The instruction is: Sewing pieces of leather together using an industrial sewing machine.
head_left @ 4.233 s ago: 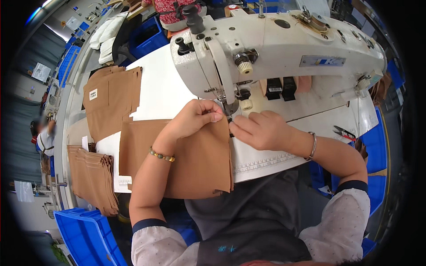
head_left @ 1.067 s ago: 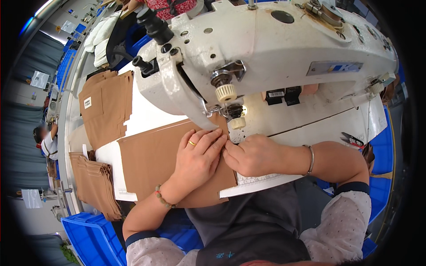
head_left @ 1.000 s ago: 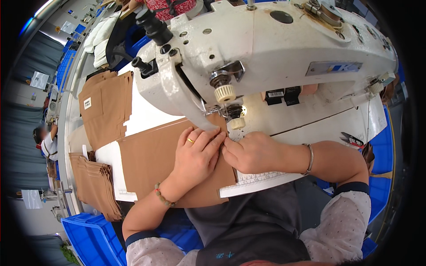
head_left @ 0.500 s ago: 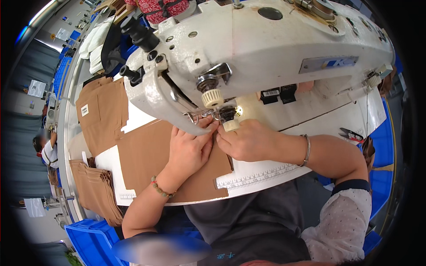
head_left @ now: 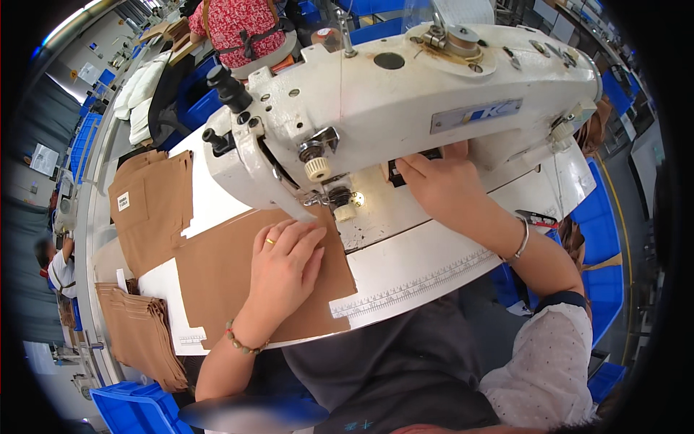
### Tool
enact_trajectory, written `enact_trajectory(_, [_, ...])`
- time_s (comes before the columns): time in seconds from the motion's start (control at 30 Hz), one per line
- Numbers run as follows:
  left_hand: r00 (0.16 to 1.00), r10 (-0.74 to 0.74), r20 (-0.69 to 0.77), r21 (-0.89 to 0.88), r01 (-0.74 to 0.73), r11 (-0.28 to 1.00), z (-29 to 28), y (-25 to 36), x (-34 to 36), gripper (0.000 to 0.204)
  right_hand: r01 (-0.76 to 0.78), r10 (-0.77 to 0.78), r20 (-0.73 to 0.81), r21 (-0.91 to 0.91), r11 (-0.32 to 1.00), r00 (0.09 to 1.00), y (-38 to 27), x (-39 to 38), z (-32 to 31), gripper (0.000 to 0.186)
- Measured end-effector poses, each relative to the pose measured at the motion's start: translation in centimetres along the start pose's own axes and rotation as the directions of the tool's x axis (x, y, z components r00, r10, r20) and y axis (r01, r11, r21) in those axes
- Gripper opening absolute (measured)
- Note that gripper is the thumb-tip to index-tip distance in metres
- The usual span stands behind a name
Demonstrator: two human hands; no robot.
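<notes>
My left hand (head_left: 285, 264) lies palm down on a large brown fabric panel (head_left: 217, 267), its fingers stretched out toward the needle area. The panel is flat on the white sewing table, its far right corner close to the presser foot (head_left: 318, 199) of the white sewing machine (head_left: 376, 94). Under the machine's arm my right hand (head_left: 444, 188) reaches over small black labels (head_left: 396, 173), fingers extended and touching or just above them. Some of its fingertips are hidden. A pinkish thing (head_left: 455, 150) sits beside the labels.
Brown pocketed pieces (head_left: 152, 210) lie at the left, with a folded brown stack (head_left: 137, 329) nearer me. A ruler strip (head_left: 412, 289) runs along the front edge. Red-handled snips (head_left: 538, 218) lie at right. Blue bins (head_left: 137, 409) stand around. Another person (head_left: 242, 32) sits beyond.
My right hand has left the needle area and moved right to the black labels. My left hand has drawn back slightly from the presser foot and lies flatter on the panel. The view has shifted.
</notes>
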State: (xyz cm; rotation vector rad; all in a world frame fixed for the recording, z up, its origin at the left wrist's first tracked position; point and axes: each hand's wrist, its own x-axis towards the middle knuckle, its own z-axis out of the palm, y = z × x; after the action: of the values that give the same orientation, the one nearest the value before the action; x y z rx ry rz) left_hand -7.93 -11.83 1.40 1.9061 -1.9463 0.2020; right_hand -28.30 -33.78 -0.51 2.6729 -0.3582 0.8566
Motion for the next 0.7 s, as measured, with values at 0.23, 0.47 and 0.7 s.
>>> enact_trajectory(0.23, [0.932, -0.221, 0.289, -0.459, 0.337, 0.822, -1.9, 2.9, -0.9, 0.028, 0.093, -0.079, -0.08, 0.182, 0.979, 0.994, 1.2, 0.4, -0.6, 0.013])
enact_trajectory(0.47, [0.689, -0.277, 0.669, -0.742, 0.641, -0.197, 2.1, 4.2, -0.1, 0.031, 0.227, -0.246, -0.031, 0.512, 0.828, 0.969, -8.5, -1.2, -5.4, 0.007])
enact_trajectory(0.7, [0.722, -0.375, 0.582, -0.807, 0.569, -0.157, 1.3, 2.1, -1.8, 0.017, -0.085, 0.075, 0.059, 0.201, 0.976, 0.995, -1.5, -1.4, -2.5, 0.006])
